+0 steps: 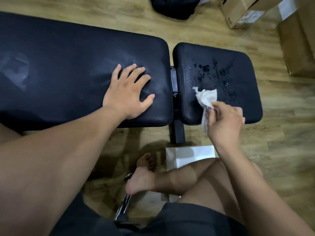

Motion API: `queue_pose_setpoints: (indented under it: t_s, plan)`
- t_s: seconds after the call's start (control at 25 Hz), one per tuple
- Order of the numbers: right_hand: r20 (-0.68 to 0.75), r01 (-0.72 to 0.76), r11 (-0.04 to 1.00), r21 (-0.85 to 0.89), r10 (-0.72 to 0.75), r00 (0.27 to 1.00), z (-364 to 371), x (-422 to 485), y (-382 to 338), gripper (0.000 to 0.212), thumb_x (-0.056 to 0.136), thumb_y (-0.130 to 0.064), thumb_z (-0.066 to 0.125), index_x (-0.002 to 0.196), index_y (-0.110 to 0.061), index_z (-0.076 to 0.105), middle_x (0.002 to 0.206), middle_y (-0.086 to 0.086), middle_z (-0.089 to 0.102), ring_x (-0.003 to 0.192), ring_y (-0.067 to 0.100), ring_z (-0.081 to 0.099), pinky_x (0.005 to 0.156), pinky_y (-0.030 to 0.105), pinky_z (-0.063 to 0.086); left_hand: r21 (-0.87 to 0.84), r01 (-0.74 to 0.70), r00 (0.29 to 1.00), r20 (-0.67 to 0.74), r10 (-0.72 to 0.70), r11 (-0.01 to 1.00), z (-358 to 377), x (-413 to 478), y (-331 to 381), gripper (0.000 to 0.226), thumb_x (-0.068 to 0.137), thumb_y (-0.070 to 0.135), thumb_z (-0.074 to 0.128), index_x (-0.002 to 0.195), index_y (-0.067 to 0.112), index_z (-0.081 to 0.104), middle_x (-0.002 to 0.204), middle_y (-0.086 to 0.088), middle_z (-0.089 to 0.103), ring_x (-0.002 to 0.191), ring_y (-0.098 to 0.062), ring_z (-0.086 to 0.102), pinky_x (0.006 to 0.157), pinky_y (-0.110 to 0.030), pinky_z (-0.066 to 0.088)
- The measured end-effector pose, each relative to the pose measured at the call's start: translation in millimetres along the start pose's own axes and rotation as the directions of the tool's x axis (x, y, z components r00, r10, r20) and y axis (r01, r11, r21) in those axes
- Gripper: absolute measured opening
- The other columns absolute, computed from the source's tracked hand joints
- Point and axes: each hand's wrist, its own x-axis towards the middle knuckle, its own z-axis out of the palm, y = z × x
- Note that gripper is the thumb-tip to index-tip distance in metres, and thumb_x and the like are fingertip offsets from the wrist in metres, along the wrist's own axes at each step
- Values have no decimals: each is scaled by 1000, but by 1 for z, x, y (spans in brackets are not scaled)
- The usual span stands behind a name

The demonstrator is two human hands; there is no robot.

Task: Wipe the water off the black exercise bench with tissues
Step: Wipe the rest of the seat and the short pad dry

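The black exercise bench has a long back pad (pixel 68 65) on the left and a smaller seat pad (pixel 238 68) on the right. Water drops (pixel 209 72) lie scattered over the middle of the seat pad. My right hand (pixel 225 121) pinches a crumpled white tissue (pixel 206 97), whose free end lies on the seat pad just below the wet patch. My left hand (pixel 127 92) rests flat on the back pad near its right end, fingers spread.
Cardboard boxes (pixel 296 45) stand on the wooden floor at the upper right, and a black bag (pixel 173 5) lies at the top. A white box (pixel 189 155) sits on the floor under my right arm. My crossed legs and a bare foot (pixel 141 178) fill the foreground.
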Motion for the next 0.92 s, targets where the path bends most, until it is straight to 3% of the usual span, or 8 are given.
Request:
queue_pose_setpoints:
  t_s: [0.12, 0.24, 0.32, 0.44, 0.64, 0.76, 0.92]
  plan:
    - [-41, -138, 970, 200, 149, 988, 14, -15, -8, 20, 85, -14, 60, 103, -7, 65, 110, 16, 55, 96, 32, 56, 81, 24, 35, -1, 0, 1000, 1, 0, 1000, 1, -1, 0, 64, 90, 64, 34, 139, 25, 47, 156, -1, 38, 149, -25, 23, 122, -54, 9]
    - [-46, -197, 935, 295, 220, 975, 24, -46, -38, 22, 78, -3, 59, 100, -4, 63, 108, 16, 50, 87, 28, 54, 81, 27, 39, 15, -6, 1000, 4, 6, 1000, 1, 0, 1, 62, 92, 64, 34, 139, 26, 46, 156, -1, 38, 149, -25, 23, 123, -54, 9]
    - [-38, -186, 932, 310, 207, 977, 27, -60, -50, 24, 74, -1, 58, 98, -5, 63, 108, 13, 51, 83, 25, 53, 77, 31, 42, 19, -3, 1000, 4, 3, 1000, 0, -1, -1, 61, 92, 63, 34, 139, 26, 46, 156, -1, 37, 149, -25, 23, 123, -53, 8]
    - [-37, -198, 934, 296, 219, 975, 21, -49, -20, 25, 72, 2, 60, 97, -3, 62, 107, 16, 52, 83, 21, 51, 77, 19, 35, -18, -17, 1000, -11, 17, 1000, 0, 0, -1, 62, 92, 63, 36, 140, 24, 47, 156, -2, 39, 149, -25, 23, 123, -53, 8]
    - [-61, -497, 847, 188, 515, 855, -1, -3, 66, 30, 78, -4, 53, 106, -9, 60, 112, 21, 54, 96, 32, 52, 75, 15, 26, -10, -22, 999, -26, 21, 1000, 2, -1, 0, 63, 91, 63, 37, 138, 22, 49, 155, -4, 41, 148, -26, 27, 123, -53, 10]
    - [-70, -438, 847, 302, 478, 876, 19, -23, 21, 30, 73, 1, 54, 101, -8, 61, 103, 18, 52, 82, 26, 46, 74, 19, 28, -19, -26, 999, -35, 26, 999, -1, -1, 2, 63, 91, 62, 37, 137, 21, 50, 154, -5, 42, 147, -26, 27, 123, -52, 10]
    - [49, -366, 805, 468, 390, 920, 38, -65, -29, 26, 73, 8, 51, 92, -8, 54, 97, 14, 49, 72, 8, 30, 71, 16, 28, -16, -24, 999, -46, 23, 1000, -1, -2, 3, 62, 91, 60, 38, 136, 20, 52, 153, -5, 43, 147, -27, 28, 123, -52, 11]
